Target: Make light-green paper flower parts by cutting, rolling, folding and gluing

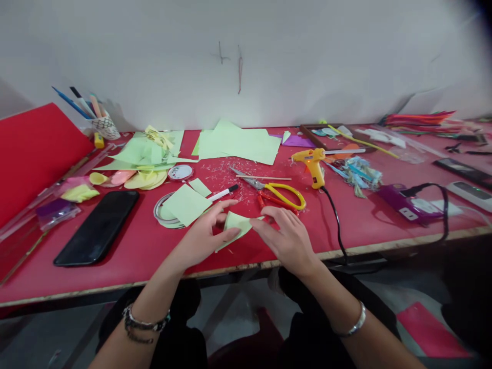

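Observation:
Between my hands, near the table's front edge, is a small piece of light green paper point(237, 223) with a curled surface. My left hand point(205, 229) pinches its left side between thumb and fingers. At its right corner, the fingertips of my right hand point(286, 237) are closed on the paper. Just beyond lie yellow-handled scissors point(286, 193), a red-handled tool point(274, 201) partly under them, and a thin wooden stick point(265, 178) across the blades. A white marker with a black cap point(223, 193) and cut green paper squares point(186, 205) lie by my left hand.
A yellow glue gun point(314, 166) stands right of the scissors, its black cord point(335, 220) running over the front edge. A black phone point(98, 228) lies at left. Green sheets point(238, 145) lie at the back. A purple power strip point(403, 202) sits at right, a pen cup point(104, 126) back left.

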A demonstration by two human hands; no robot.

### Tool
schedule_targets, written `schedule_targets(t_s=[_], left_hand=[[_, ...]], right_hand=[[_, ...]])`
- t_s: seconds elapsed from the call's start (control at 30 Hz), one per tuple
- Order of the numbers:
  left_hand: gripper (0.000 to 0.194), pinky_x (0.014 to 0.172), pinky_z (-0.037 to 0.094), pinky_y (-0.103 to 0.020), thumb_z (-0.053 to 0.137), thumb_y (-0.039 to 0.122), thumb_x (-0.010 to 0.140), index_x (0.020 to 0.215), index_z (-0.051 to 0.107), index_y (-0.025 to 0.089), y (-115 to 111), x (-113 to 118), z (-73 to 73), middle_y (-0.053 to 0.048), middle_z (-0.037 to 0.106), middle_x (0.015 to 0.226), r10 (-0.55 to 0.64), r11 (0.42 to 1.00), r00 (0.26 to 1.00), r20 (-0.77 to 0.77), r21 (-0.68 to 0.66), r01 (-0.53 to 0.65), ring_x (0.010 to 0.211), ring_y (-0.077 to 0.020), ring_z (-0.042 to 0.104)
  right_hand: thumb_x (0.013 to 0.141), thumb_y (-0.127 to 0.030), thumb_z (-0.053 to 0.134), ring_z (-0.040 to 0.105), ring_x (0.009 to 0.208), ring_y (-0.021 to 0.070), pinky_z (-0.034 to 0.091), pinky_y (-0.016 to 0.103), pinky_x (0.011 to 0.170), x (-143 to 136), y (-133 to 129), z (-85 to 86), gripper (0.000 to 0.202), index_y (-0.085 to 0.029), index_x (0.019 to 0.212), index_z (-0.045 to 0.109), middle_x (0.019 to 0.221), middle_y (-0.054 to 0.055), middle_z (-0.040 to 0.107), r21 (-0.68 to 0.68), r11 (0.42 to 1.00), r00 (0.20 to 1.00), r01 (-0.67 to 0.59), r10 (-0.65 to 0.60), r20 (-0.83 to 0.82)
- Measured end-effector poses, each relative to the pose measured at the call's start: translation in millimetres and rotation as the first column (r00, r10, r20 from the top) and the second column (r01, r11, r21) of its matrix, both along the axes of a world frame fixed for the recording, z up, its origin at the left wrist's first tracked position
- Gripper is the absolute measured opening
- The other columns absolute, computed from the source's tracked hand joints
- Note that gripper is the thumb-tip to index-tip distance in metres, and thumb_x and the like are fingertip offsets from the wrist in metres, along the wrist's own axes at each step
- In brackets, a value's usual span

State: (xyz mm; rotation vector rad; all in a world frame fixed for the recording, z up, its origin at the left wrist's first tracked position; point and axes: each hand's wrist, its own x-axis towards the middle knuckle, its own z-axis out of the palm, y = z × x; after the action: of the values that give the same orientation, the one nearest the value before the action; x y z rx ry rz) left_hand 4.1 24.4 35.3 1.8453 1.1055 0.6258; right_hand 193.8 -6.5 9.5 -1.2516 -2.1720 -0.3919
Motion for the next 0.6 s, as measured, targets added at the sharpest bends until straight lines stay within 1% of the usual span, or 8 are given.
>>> schedule_targets(t_s=[0.07, 0.17, 0.23, 0.3, 0.37, 0.47, 0.53, 0.6], left_hand=[[0.043, 0.084, 0.043, -0.03, 0.05, 0.036, 0.081, 0.119, 0.044, 0.018, 0, -1, 0.2, -0.006, 0.058, 0.103, 0.058, 0.98, 0.998, -0.023, 0.19, -0.052, 0.095, -0.0167, 0.055], [0.027, 0.092, 0.037, -0.031, 0.046, 0.033, 0.084, 0.104, 0.056, 0.018, 0, 0, 0.0, -0.007, 0.057, 0.11, 0.068, 0.896, 0.996, -0.064, 0.442, -0.032, 0.105, -0.0176, 0.05], [0.023, 0.088, 0.038, -0.031, 0.043, 0.03, 0.086, 0.097, 0.059, 0.018, -1, 2, -1.4, -0.005, 0.063, 0.099, 0.049, 0.836, 0.987, -0.15, 0.547, 0.042, 0.096, -0.0168, 0.055], [0.019, 0.084, 0.038, -0.032, 0.043, 0.027, 0.085, 0.089, 0.06, 0.019, -2, 5, -4.2, -0.003, 0.066, 0.085, 0.076, 0.752, 0.96, -0.269, 0.648, 0.122, 0.083, -0.0157, 0.059], [0.02, 0.08, 0.037, -0.032, 0.041, 0.022, 0.085, 0.08, 0.06, 0.018, -3, 8, -7.6, -0.001, 0.066, 0.073, 0.132, 0.66, 0.922, -0.365, 0.726, 0.193, 0.072, -0.0143, 0.059], [0.023, 0.074, 0.036, -0.03, 0.039, 0.017, 0.083, 0.071, 0.058, 0.017, -4, 11, -10.2, 0.001, 0.061, 0.061, 0.198, 0.549, 0.885, -0.42, 0.796, 0.255, 0.062, -0.0123, 0.056], [0.023, 0.071, 0.035, -0.029, 0.038, 0.015, 0.081, 0.068, 0.057, 0.017, -4, 10, -9.6, 0.002, 0.059, 0.056, 0.216, 0.506, 0.877, -0.429, 0.817, 0.275, 0.055, -0.0111, 0.053], [0.023, 0.069, 0.035, -0.029, 0.038, 0.014, 0.08, 0.067, 0.056, 0.017, -2, 7, -7.9, 0.002, 0.058, 0.054, 0.233, 0.495, 0.871, -0.432, 0.824, 0.276, 0.052, -0.0107, 0.051]], right_hand=[[0.087, -0.019, 0.041, 0.052, 0.073, 0.0158, 0.039, 0.028, 0.068, -1, 0, 5.0, 0.019, -0.019, 0.085, 0.061, 0.084, 0.006, 0.06, 0.014, 1.0, 0.999, -0.02, 0.02, -0.039], [0.089, -0.022, 0.037, 0.052, 0.07, 0.0147, 0.036, 0.027, 0.066, -2, 3, 6.2, 0.024, -0.018, 0.082, 0.06, 0.076, 0.005, 0.061, -0.044, 0.998, 0.998, -0.044, 0.042, -0.057], [0.09, -0.024, 0.036, 0.051, 0.065, 0.0142, 0.034, 0.027, 0.063, -3, 5, 3.9, 0.026, -0.017, 0.081, 0.06, 0.069, 0.004, 0.06, -0.109, 0.992, 0.996, -0.06, 0.053, -0.068], [0.09, -0.026, 0.037, 0.051, 0.063, 0.0137, 0.034, 0.026, 0.061, -5, 6, 1.1, 0.025, -0.017, 0.081, 0.059, 0.067, 0.003, 0.06, -0.166, 0.981, 0.989, -0.098, 0.077, -0.129], [0.089, -0.026, 0.039, 0.052, 0.063, 0.0132, 0.035, 0.025, 0.061, -8, 5, -0.7, 0.023, -0.017, 0.081, 0.059, 0.069, 0.003, 0.061, -0.224, 0.963, 0.969, -0.15, 0.098, -0.228], [0.088, -0.026, 0.04, 0.053, 0.064, 0.0123, 0.037, 0.023, 0.062, -11, 4, 0.2, 0.021, -0.018, 0.08, 0.058, 0.071, 0.002, 0.062, -0.331, 0.919, 0.927, -0.216, 0.087, -0.364], [0.088, -0.027, 0.041, 0.053, 0.061, 0.0112, 0.037, 0.022, 0.06, -12, 2, 3.1, 0.02, -0.018, 0.078, 0.057, 0.068, 0.0, 0.06, -0.397, 0.882, 0.895, -0.254, 0.06, -0.441], [0.087, -0.026, 0.043, 0.051, 0.058, 0.0097, 0.037, 0.02, 0.056, -11, 2, 6.6, 0.018, -0.018, 0.076, 0.056, 0.064, -0.001, 0.058, -0.432, 0.855, 0.858, -0.289, 0.031, -0.512]])
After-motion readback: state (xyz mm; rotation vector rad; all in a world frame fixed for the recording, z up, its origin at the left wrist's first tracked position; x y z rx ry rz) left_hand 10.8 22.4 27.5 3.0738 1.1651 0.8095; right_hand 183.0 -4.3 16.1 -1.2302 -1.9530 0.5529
